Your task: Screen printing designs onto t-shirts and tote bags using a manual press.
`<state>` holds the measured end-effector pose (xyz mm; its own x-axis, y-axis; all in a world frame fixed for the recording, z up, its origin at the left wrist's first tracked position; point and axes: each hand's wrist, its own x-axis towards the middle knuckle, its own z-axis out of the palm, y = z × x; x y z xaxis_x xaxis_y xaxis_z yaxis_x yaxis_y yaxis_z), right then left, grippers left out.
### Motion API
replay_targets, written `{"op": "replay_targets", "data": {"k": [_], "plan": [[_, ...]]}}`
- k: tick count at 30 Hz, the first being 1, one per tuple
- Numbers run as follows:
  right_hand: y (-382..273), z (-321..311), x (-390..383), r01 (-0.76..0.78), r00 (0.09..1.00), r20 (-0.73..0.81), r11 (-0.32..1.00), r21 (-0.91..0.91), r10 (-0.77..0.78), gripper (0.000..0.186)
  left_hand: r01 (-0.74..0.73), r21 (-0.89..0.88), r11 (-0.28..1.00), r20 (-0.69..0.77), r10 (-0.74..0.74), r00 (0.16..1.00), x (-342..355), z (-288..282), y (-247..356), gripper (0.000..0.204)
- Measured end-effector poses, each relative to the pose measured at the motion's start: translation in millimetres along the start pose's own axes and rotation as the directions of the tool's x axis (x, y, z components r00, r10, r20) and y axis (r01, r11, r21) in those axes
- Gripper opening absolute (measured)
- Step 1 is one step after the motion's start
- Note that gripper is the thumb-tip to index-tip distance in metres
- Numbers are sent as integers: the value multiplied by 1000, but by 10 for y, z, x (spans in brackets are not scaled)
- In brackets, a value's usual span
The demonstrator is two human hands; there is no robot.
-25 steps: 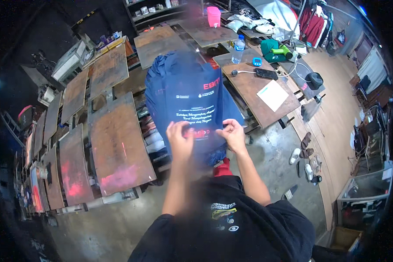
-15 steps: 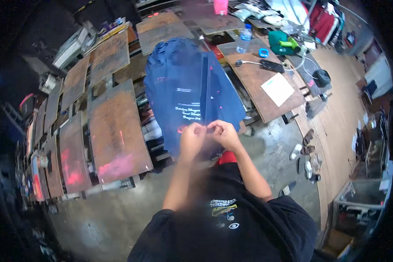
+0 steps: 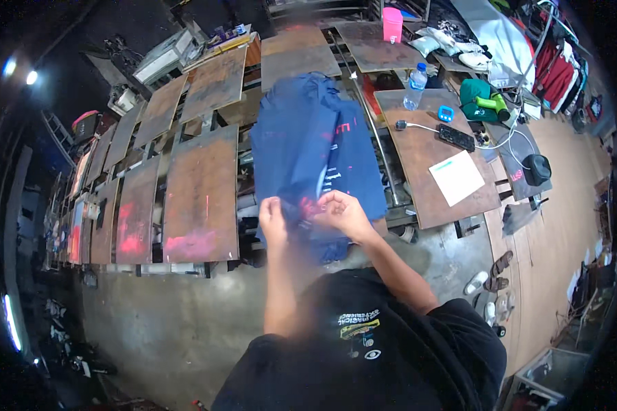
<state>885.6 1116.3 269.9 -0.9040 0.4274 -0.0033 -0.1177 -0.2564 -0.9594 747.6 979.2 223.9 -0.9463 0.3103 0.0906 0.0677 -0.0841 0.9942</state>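
Observation:
A navy blue shirt (image 3: 291, 137) with white and pink-red print lies spread over a board in front of me, bunched at its far end. My left hand (image 3: 273, 218) pinches the near edge of the cloth, which is lifted and folded over part of the print. Close by on the right, my right hand (image 3: 346, 216) has its thumb and fingers drawn together at the same raised edge. A blurred dark smudge covers the picture between my forearms, so part of the cloth there is unclear.
Rows of stained brown boards (image 3: 202, 192) stand to the left. On the right board are a water bottle (image 3: 415, 87), a blue timer (image 3: 445, 114), a phone (image 3: 455, 137) and a white paper (image 3: 456, 178). A pink tumbler (image 3: 392, 25) stands farther back. Shoes (image 3: 476, 282) lie on the floor.
The hands have moved apart, the left one drawing the shirt's near edge up and leftward. The cloth now folds over some of the white print. The whole view has shifted.

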Motion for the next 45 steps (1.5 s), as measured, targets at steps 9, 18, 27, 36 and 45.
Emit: {"op": "replay_targets", "data": {"k": [9, 18, 27, 36, 45], "plan": [[-107, -781, -173, -66, 998, 0, 997, 26, 66, 22, 43, -329, 944, -215, -119, 969, -453, 465, 345, 15], [13, -1003, -530, -155, 986, -80, 984, -92, 147, 39, -460, 363, 810, 559, 206, 803, -1465, 1098, 332, 9], [274, -1268, -544, -134, 987, -82, 987, 84, 141, 27, -278, 447, 850, 122, 250, 961, -1589, 748, 201, 10], [239, -1276, -663, -135, 983, -104, 981, 139, 150, 35, 176, 707, 685, -260, 21, 965, -1631, -36, -539, 50], [258, -106, -699, -25, 999, 27, 992, 121, 22, 50, 272, 435, 858, -254, -173, 951, -1759, -867, -240, 38]]}}
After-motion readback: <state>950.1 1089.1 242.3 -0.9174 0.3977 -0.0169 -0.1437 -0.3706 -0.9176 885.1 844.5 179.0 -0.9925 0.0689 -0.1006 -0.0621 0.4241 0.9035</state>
